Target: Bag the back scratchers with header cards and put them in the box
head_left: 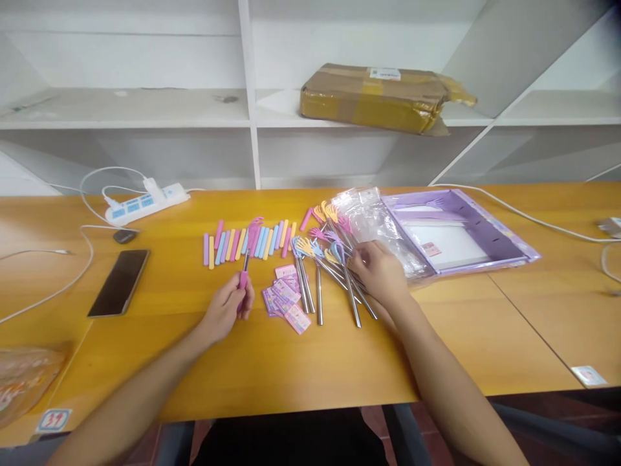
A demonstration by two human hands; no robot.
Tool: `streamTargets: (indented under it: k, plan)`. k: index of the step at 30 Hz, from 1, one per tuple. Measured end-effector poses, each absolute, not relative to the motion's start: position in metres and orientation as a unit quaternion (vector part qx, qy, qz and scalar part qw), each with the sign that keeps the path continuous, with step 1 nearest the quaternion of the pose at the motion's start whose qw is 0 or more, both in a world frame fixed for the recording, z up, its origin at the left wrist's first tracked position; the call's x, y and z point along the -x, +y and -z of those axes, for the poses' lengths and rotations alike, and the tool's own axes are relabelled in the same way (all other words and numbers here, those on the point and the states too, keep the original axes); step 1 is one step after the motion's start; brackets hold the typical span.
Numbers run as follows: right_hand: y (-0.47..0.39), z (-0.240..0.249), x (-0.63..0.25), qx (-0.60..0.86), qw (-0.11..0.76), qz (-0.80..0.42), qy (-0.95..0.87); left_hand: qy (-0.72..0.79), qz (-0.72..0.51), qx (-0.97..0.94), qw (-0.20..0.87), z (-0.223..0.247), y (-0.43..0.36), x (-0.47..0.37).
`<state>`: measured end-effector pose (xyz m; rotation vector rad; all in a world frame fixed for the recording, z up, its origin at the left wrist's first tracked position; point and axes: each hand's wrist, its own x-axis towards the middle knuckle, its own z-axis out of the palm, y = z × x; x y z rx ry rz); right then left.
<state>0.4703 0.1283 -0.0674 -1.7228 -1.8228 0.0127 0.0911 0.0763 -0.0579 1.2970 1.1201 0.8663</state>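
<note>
- My left hand (pixel 224 309) gripped a pink back scratcher (pixel 243 279) by its handle, claw toward 12 o'clock.
- My right hand (pixel 382 270) was at a heap of metal-rod scratchers (pixel 350 292); I couldn't tell whether it grasped 1.
- Pastel tubes (pixel 262 243) lay in a row at about 1 o'clock from my left hand, small cards (pixel 286 298) at 3 o'clock.
- At 2 o'clock from my right hand, a purple box (pixel 485 223) sat on the worktop (pixel 291 369).

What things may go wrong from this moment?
The left hand holds a pink scratcher that overlaps the loose tubes in view; it might knock them. The right hand is at a pile of crossed scratchers; pulling one could drag others. Loose cards lie beside that pile and might scatter.
</note>
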Motion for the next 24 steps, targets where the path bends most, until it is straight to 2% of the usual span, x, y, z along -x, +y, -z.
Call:
streamTargets:
  k: [8, 13, 20, 24]
  plan:
    - [0.146, 0.085, -0.516, 0.742, 0.229, 0.177, -0.604, 0.487, -0.363, -0.555, 0.569, 0.058, 0.077, -0.093]
    - [0.151, 0.088, -0.539, 0.762, 0.216, 0.156, -0.591, 0.486, -0.356, -0.562, 0.567, 0.059, 0.076, -0.093]
    - [0.147, 0.063, -0.542, 0.778, 0.307, 0.091, -0.540, 0.484, -0.354, -0.575, 0.557, 0.060, 0.075, -0.093]
    - [0.143, 0.045, -0.534, 0.739, 0.471, 0.005, -0.481, 0.467, -0.392, -0.563, 0.558, 0.065, 0.075, -0.094]
